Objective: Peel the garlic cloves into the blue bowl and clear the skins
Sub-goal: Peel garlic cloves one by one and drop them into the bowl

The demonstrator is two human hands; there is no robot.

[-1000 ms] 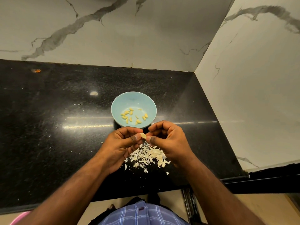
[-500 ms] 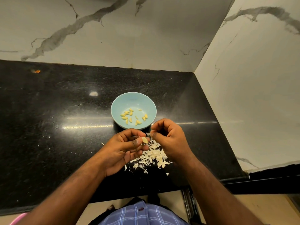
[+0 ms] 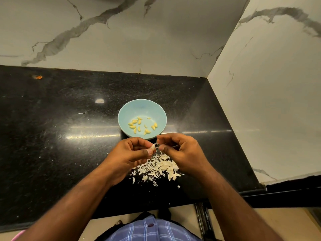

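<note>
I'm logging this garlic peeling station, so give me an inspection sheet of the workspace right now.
Surface: black countertop, glossy, small white flecks scattered on it.
Job's things: blue bowl holds peeled cloves; garlic clove pinched between both hands; skins piled on the counter below the hands.
Clutter: orange scrap near the far left.
Grippers: left hand holds the clove; right hand pinches at its skin.
Cables: nothing seen.
Surroundings: marble walls meeting in a corner.
</note>
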